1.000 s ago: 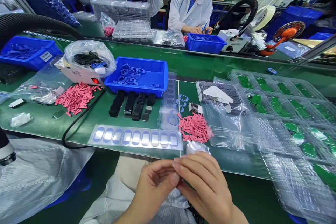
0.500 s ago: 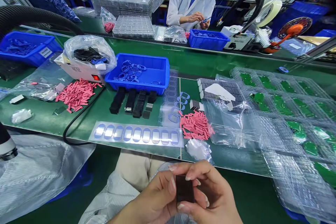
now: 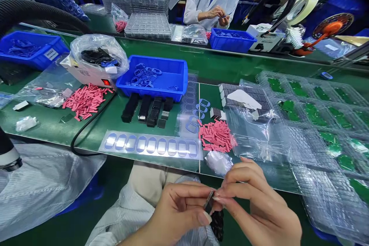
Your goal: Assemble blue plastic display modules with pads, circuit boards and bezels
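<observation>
My left hand (image 3: 181,209) is closed, thumb and fingers pinching a small dark rectangular piece (image 3: 208,202), which I now see nearly edge-on. My right hand (image 3: 256,200) meets it from the right, its fingertips pinched together at the piece's upper edge; whatever lies between them is too small to make out. Both hands are over my lap, just off the table's front edge. Beyond them on the table lie a small clear plastic heap (image 3: 219,162), a pile of pink strips (image 3: 216,136) and a clear sheet with a row of oval film pieces (image 3: 151,145).
A blue bin (image 3: 155,75) of blue frames stands behind stacks of dark pieces (image 3: 155,109). At right are clear trays (image 3: 314,88) holding green boards. Another pink pile (image 3: 86,100) and a black cable (image 3: 83,132) lie left. A co-worker (image 3: 213,4) sits opposite.
The dark piece has turned from broad face to nearly edge-on. My right hand has moved right and up, from gripping its side to pinching at its upper edge.
</observation>
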A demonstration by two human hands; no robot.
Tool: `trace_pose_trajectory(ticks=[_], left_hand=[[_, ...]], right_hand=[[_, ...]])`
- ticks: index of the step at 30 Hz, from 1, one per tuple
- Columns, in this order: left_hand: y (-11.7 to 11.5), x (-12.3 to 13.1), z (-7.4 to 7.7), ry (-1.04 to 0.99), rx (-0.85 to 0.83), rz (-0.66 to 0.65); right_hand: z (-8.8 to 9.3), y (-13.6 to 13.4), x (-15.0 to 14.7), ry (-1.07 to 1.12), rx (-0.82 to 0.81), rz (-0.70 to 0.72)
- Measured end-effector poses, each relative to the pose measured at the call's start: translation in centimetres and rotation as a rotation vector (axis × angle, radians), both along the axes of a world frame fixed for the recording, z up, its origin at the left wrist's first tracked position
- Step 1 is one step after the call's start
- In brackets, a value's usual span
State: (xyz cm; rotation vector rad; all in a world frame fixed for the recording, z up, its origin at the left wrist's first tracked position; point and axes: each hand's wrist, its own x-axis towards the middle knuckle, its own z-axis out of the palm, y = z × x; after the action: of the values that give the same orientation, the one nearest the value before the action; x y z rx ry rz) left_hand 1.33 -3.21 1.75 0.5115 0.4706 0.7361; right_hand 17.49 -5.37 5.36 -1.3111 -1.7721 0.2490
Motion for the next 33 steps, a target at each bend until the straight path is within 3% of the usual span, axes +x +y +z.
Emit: trace_pose_trajectory(ticks=[13,21,25,27,30,33], left_hand=[[-0.1,0.0,0.2,0.071,0.067,0.011],[0.1,0.0,0.0,0.301,0.189,0.046],[-0.1,0.4,-0.7,0.297,0.159,0.165],[0.1,0.4,-1.0,0.316,0.151,0.239],[0.8,-0.1,-1.4,0.355,0.135,0.326],[1.6,-0.7,-1.6,0.338,0.109,0.295]], right_hand=[[-0.4,0.1,0.3,0.051,-0.017,0.052],[-1.6,-0.2,0.1,0.052,-0.069,0.055],[-2.2,-1.4,-0.3,-0.109,0.028,-0.026],[-2.6,-2.0,-0.1,-0.077,0.029,-0.050],[-3.8,-2.2,0.9,0.104,-0.149,-0.164],[-6.2,-1.3,2.1,-0.014,-0.260,-0.366]])
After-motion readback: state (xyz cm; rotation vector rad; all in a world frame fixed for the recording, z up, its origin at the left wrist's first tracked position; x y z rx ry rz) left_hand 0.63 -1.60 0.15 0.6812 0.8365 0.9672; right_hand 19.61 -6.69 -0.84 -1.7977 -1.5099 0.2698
